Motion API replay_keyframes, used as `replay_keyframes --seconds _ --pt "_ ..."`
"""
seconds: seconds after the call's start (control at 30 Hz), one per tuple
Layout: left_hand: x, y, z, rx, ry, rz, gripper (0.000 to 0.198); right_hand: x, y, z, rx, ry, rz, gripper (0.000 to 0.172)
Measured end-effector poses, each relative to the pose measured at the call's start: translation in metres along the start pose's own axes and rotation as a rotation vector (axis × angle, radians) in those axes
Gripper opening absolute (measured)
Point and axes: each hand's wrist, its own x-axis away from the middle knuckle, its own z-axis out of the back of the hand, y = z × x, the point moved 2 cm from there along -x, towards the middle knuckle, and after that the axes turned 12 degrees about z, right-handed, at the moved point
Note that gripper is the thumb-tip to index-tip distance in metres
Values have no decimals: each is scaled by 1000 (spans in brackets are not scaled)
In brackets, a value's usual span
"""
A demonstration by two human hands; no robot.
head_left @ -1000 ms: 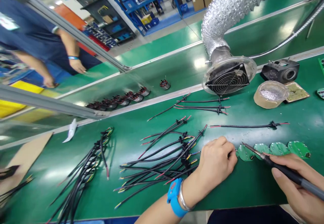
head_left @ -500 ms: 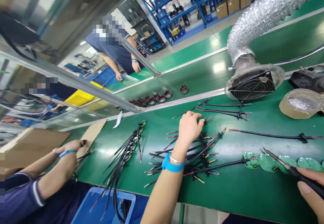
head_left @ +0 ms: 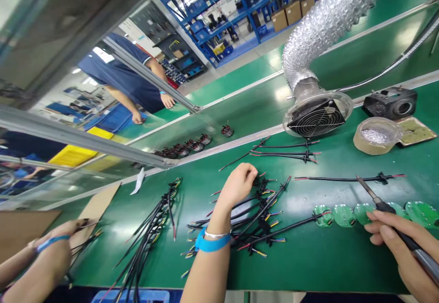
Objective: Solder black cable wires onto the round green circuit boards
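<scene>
My left hand (head_left: 238,183) is curled closed over the heap of black cable harnesses (head_left: 254,211) in the middle of the green bench, its fingertips pinched on one of the cables. A blue wristband and a silver bangle circle that wrist. My right hand (head_left: 399,243) grips a soldering iron (head_left: 380,204) at the lower right, its tip pointing up and left above a row of round green circuit boards (head_left: 356,213). One cable lies joined to the leftmost board (head_left: 321,216).
A foil fume hose with a fan mouth (head_left: 317,118) hangs at the back right, beside a tape roll (head_left: 376,136), sponge tray (head_left: 416,131) and black iron stand (head_left: 391,102). More cables (head_left: 151,230) lie left. A co-worker's hand (head_left: 55,248) works at lower left; small motors (head_left: 192,146) sit on the belt.
My left hand went from beside the boards to the cable heap and now sits slightly lower on it. The soldering iron shifted a little left. The camera view swung.
</scene>
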Motion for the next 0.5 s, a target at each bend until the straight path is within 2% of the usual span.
replay_keyframes --seconds 0.1,0.2,0.27,0.33,0.4,0.43,0.5 --pt "9 16 5 31 80 -22 17 -5 -3 1 27 -84 85 21" --pt "21 60 -12 103 98 -190 12 -12 -11 0 -14 -62 98 16" --pt "29 101 -37 145 37 -349 12 -13 -14 0 -46 47 27 13" --pt "34 143 -66 86 -46 -492 14 -12 -15 2 -68 188 -36 11" --pt "34 176 -88 -82 -83 -520 21 -11 -14 8 -106 284 -81 12" --pt "33 187 -93 -153 -100 -528 17 -12 -12 12 -123 321 -103 12" --pt "33 199 -92 -226 -118 -543 6 -17 -8 19 -141 379 -157 13"
